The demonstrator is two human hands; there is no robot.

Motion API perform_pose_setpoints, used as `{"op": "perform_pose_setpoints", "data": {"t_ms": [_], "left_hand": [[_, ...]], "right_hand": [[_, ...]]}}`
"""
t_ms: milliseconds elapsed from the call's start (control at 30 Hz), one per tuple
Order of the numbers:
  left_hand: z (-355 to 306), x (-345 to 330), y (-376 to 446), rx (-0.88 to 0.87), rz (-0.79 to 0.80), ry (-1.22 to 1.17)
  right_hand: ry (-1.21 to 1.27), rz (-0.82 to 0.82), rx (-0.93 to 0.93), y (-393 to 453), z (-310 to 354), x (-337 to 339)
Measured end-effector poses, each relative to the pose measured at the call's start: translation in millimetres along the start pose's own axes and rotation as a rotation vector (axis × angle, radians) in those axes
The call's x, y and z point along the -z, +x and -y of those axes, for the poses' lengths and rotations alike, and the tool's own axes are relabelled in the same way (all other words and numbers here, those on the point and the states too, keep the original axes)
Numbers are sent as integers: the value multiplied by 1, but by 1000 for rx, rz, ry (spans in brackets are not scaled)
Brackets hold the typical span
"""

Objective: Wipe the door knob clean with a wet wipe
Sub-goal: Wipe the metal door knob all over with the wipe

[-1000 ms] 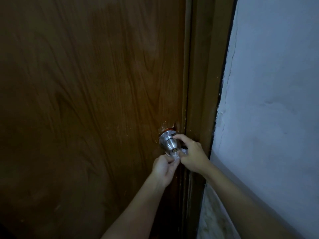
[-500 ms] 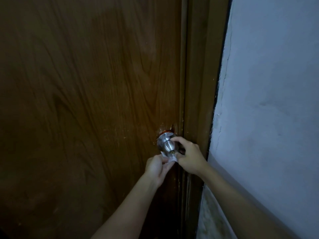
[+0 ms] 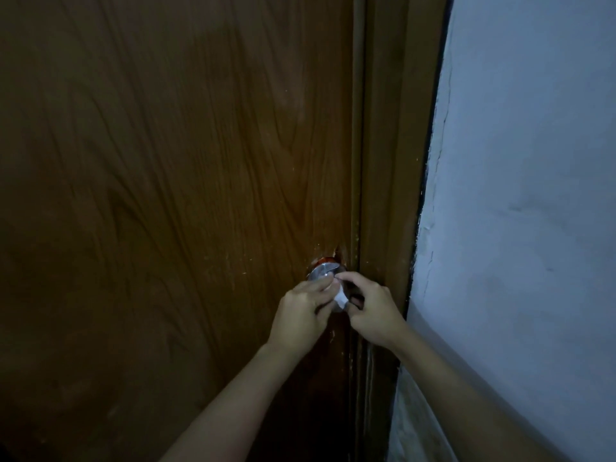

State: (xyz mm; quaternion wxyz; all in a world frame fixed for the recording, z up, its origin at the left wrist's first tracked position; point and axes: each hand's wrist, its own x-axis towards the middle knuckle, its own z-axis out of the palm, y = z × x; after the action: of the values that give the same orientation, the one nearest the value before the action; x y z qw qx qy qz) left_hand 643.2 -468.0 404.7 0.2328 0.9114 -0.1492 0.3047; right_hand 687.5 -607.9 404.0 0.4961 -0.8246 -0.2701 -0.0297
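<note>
Since the earlier frame the left hand [image 3: 301, 311] has come up from below the knob and now covers its front, so most of the metal face seen before is hidden. The wet wipe [image 3: 340, 299] has moved with it, from hanging under the knob to lying between the two hands.

The door knob [image 3: 325, 272] sits at the right edge of the wooden door [image 3: 166, 195], just beside the door frame [image 3: 386, 161]; only its upper silver part shows above the fingers [image 3: 321, 284]. Left-hand fingers are curled over the knob front and look to be pressing the wipe onto it. How much of the wipe is under them cannot be told.

The right hand [image 3: 370, 311] is on the frame side of the knob, its fingers bent, with index and thumb pinching the wipe's white edge. Probably it holds the wipe taut or feeds it round the knob so the left can rub.

Judgement: the wiping step is under way, with the knob front being covered now. The neck and back side near the door are likely still to do. A pale wall [image 3: 516, 228] is at right.
</note>
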Motion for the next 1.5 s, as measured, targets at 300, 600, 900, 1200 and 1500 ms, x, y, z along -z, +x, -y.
{"op": "perform_pose_setpoints", "data": {"t_ms": [300, 600, 900, 1200, 1500], "left_hand": [[5, 2, 18, -306, 229, 236], [5, -2, 9, -277, 86, 182], [2, -7, 6, -11, 23, -54], [8, -4, 5, -236, 60, 191], [-1, -7, -13, 199, -174, -206]], "right_hand": [[111, 11, -26, -1, -3, 2], [148, 5, -29, 0, -4, 2], [102, -16, -35, 1, -8, 0], [57, 29, -31, 2, -7, 1], [80, -9, -8, 2, -3, -1]]}}
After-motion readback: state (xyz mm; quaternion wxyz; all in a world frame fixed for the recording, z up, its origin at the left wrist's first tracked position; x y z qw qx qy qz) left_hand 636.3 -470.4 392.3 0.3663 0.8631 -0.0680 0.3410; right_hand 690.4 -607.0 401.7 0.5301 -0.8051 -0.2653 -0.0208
